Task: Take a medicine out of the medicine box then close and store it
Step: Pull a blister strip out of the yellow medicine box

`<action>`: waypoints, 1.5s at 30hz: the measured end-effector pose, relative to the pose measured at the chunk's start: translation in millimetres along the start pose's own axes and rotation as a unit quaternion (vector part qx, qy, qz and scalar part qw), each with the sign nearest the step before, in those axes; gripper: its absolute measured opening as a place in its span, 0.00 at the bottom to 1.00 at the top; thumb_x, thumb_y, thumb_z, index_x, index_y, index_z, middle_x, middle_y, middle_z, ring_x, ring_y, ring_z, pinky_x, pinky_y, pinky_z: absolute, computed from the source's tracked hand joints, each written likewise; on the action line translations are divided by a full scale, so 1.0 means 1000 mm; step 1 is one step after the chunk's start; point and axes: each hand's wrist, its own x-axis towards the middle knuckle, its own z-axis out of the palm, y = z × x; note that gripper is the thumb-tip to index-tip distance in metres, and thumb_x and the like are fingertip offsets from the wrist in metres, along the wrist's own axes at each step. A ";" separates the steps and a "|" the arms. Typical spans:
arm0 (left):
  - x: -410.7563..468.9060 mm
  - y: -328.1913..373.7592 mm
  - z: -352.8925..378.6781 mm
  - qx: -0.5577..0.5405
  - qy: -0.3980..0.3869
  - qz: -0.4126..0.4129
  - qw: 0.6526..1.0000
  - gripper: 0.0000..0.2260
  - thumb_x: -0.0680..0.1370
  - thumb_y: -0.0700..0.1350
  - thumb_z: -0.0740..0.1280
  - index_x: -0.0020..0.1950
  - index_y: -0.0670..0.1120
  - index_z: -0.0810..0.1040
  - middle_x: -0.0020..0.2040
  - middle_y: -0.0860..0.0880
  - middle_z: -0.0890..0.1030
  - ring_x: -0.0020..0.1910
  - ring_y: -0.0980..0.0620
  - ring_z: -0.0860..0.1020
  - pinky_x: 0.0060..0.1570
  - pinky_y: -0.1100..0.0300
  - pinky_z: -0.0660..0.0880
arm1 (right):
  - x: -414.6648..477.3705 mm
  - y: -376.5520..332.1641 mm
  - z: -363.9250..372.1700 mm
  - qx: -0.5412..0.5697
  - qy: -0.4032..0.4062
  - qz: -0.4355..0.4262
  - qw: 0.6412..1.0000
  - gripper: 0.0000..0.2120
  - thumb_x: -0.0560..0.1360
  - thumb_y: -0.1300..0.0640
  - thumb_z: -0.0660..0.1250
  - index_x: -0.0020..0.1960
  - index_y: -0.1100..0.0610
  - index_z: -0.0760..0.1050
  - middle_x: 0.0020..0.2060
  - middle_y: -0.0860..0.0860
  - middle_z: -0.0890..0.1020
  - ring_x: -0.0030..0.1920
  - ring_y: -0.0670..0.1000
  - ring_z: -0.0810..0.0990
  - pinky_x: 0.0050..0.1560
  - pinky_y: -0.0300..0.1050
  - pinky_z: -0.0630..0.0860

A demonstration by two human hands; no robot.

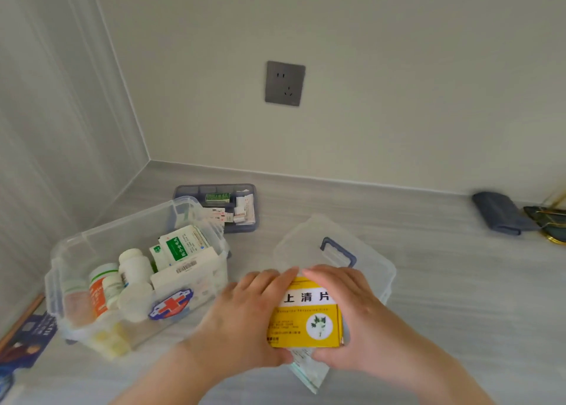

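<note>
Head view: both hands, left (245,315) and right (352,315), clamp the yellow cardboard medicine carton (309,319) by its sides, above the clear plastic lid (367,260). Light, crushable; grip edges. Open clear plastic medicine box (92,242) sits left on the bench (459,282).

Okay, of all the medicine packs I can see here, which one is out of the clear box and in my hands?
The yellow medicine carton, held between your left hand and right hand. The green-and-white packs sit inside the medicine box.
</note>
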 end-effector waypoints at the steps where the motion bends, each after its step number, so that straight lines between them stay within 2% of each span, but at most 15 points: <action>1: 0.000 0.004 0.010 -0.026 -0.013 -0.022 0.999 0.47 0.60 0.63 0.69 0.72 0.56 0.48 0.69 0.56 0.63 0.67 0.57 0.63 0.63 0.58 0.66 | -0.004 0.004 -0.003 0.052 -0.012 0.023 0.998 0.41 0.60 0.46 0.71 0.56 0.26 0.44 0.58 0.22 0.48 0.63 0.27 0.49 0.57 0.15 0.51; 3: -0.002 0.014 0.019 -0.048 -0.031 -0.063 0.996 0.46 0.62 0.62 0.68 0.71 0.59 0.42 0.70 0.57 0.59 0.68 0.56 0.58 0.64 0.58 0.63 | -0.008 0.013 -0.005 0.166 0.014 0.072 0.983 0.37 0.61 0.46 0.71 0.55 0.25 0.48 0.59 0.23 0.51 0.62 0.25 0.54 0.56 0.17 0.59; 6: -0.002 0.027 0.025 -0.041 0.022 -0.102 0.994 0.48 0.56 0.63 0.71 0.71 0.57 0.52 0.65 0.55 0.69 0.64 0.52 0.68 0.58 0.55 0.71 | -0.008 0.028 0.002 0.241 0.099 0.110 0.959 0.23 0.69 0.55 0.69 0.49 0.33 0.60 0.54 0.39 0.71 0.47 0.34 0.75 0.43 0.31 0.76; 8: -0.001 0.035 0.028 -0.036 0.060 -0.122 0.990 0.49 0.55 0.64 0.71 0.71 0.57 0.53 0.64 0.56 0.69 0.63 0.53 0.69 0.59 0.55 0.71 | -0.007 0.034 0.006 0.283 0.121 0.108 0.945 0.18 0.72 0.60 0.66 0.46 0.38 0.65 0.45 0.45 0.78 0.35 0.38 0.79 0.29 0.32 0.75; 11: -0.004 0.041 0.036 -0.076 0.057 -0.157 0.983 0.47 0.60 0.64 0.69 0.71 0.60 0.44 0.68 0.59 0.61 0.67 0.56 0.60 0.64 0.59 0.64 | -0.007 0.039 0.004 0.371 0.129 0.116 0.912 0.14 0.75 0.62 0.61 0.47 0.42 0.68 0.33 0.46 0.83 0.30 0.41 0.81 0.24 0.34 0.75; 13: -0.005 0.040 0.034 -0.095 0.073 -0.173 0.978 0.47 0.59 0.63 0.70 0.71 0.60 0.46 0.68 0.59 0.63 0.66 0.55 0.61 0.63 0.59 0.65 | -0.006 0.043 0.002 0.426 0.124 0.116 0.888 0.14 0.76 0.63 0.58 0.49 0.43 0.68 0.30 0.45 0.85 0.30 0.45 0.82 0.24 0.37 0.77; 15: -0.006 0.041 0.030 -0.103 0.087 -0.176 0.975 0.48 0.58 0.63 0.71 0.71 0.59 0.48 0.67 0.57 0.65 0.66 0.54 0.63 0.62 0.57 0.66 | -0.003 0.044 0.002 0.438 0.138 0.111 0.881 0.18 0.76 0.66 0.58 0.50 0.41 0.66 0.37 0.45 0.85 0.30 0.48 0.82 0.26 0.41 0.78; 18: -0.005 0.040 0.028 -0.081 0.072 -0.179 0.978 0.48 0.58 0.65 0.71 0.71 0.59 0.49 0.67 0.57 0.65 0.66 0.53 0.64 0.63 0.55 0.66 | 0.004 0.044 0.006 0.338 0.169 0.083 0.922 0.24 0.73 0.71 0.55 0.40 0.40 0.68 0.53 0.43 0.78 0.36 0.53 0.78 0.35 0.46 0.76; 21: -0.003 0.034 0.019 -0.001 0.039 -0.159 0.986 0.50 0.47 0.69 0.71 0.66 0.52 0.66 0.54 0.56 0.78 0.52 0.53 0.78 0.43 0.57 0.79 | 0.013 0.042 0.008 0.306 0.125 0.111 0.937 0.24 0.73 0.69 0.56 0.30 0.43 0.72 0.37 0.45 0.81 0.37 0.51 0.78 0.42 0.55 0.78; 24: -0.003 0.028 0.015 0.017 0.061 -0.148 0.987 0.50 0.39 0.69 0.71 0.57 0.49 0.73 0.42 0.55 0.83 0.38 0.54 0.82 0.28 0.63 0.78 | 0.018 0.041 0.004 0.332 0.067 0.131 0.932 0.17 0.72 0.61 0.63 0.32 0.42 0.79 0.28 0.46 0.82 0.35 0.48 0.79 0.44 0.54 0.79; 30: -0.002 0.016 0.010 0.042 0.040 -0.132 0.990 0.47 0.41 0.68 0.71 0.57 0.50 0.70 0.43 0.53 0.84 0.42 0.52 0.81 0.28 0.57 0.79 | 0.030 0.037 0.005 0.363 -0.010 0.154 0.919 0.16 0.71 0.63 0.64 0.32 0.45 0.79 0.23 0.39 0.81 0.26 0.37 0.78 0.26 0.27 0.73; 35: 0.005 0.013 0.012 0.039 0.004 -0.129 0.991 0.49 0.39 0.67 0.73 0.57 0.50 0.71 0.42 0.53 0.84 0.39 0.51 0.83 0.29 0.57 0.79 | 0.036 0.042 0.010 0.396 -0.026 0.189 0.898 0.14 0.70 0.63 0.67 0.30 0.50 0.80 0.22 0.40 0.82 0.27 0.37 0.80 0.26 0.28 0.73; 39: 0.009 0.010 0.018 0.036 0.008 -0.144 0.989 0.49 0.38 0.67 0.73 0.56 0.49 0.71 0.42 0.53 0.83 0.39 0.52 0.83 0.28 0.58 0.79 | 0.041 0.045 0.011 0.384 0.029 0.215 0.898 0.16 0.68 0.65 0.67 0.24 0.52 0.76 0.19 0.42 0.79 0.23 0.38 0.77 0.25 0.27 0.72; 42: 0.010 0.008 0.022 0.029 0.020 -0.164 0.986 0.48 0.39 0.64 0.75 0.56 0.48 0.71 0.41 0.51 0.84 0.38 0.49 0.83 0.27 0.56 0.79 | 0.043 0.050 0.009 0.372 0.086 0.226 0.896 0.14 0.68 0.66 0.64 0.26 0.55 0.76 0.24 0.41 0.81 0.27 0.38 0.76 0.29 0.25 0.71; 45: 0.010 0.006 0.024 0.022 0.025 -0.173 0.984 0.47 0.40 0.62 0.76 0.56 0.46 0.73 0.41 0.48 0.84 0.38 0.45 0.83 0.26 0.53 0.79 | 0.040 0.056 0.002 0.379 0.124 0.242 0.884 0.15 0.70 0.66 0.62 0.28 0.55 0.76 0.30 0.44 0.83 0.34 0.47 0.78 0.43 0.42 0.78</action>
